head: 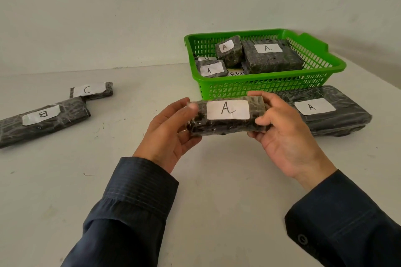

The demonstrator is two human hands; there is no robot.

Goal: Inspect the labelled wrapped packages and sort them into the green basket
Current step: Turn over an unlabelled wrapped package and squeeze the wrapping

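My dark navy shirt sleeves, the left [130, 206] faintly checked and the right [347, 223] showing a cuff button, reach out over a pale grey, matte tabletop [217, 191] flecked with small marks. It meets a plain off-white wall [130, 17].

Between my hands I hold a small oblong package in crinkled black film under glossy clear wrap [225, 127], lifted off the table just in front of the basket. Its white paper label, marked "A", faces me. My left hand [167, 134] pinches its left end with the thumb on top and fingers beneath. My right hand [286, 136] curls round the right end.

Behind it stands the green plastic lattice basket [260, 85] with a raised handle. It holds a big blocky "A" package [271, 58], a tilted cube-like "A" package [229, 51], a small "A" package [211, 70] and, behind that one, a "B" package [206, 58], mostly hidden. A white printed sheet [236, 73] shows on the basket floor.

A long flat "A" package [338, 119] lies just beside the basket, behind my right hand. Well to the left lie a long "B" package [43, 121] and a short "C" package [91, 92], corners touching.
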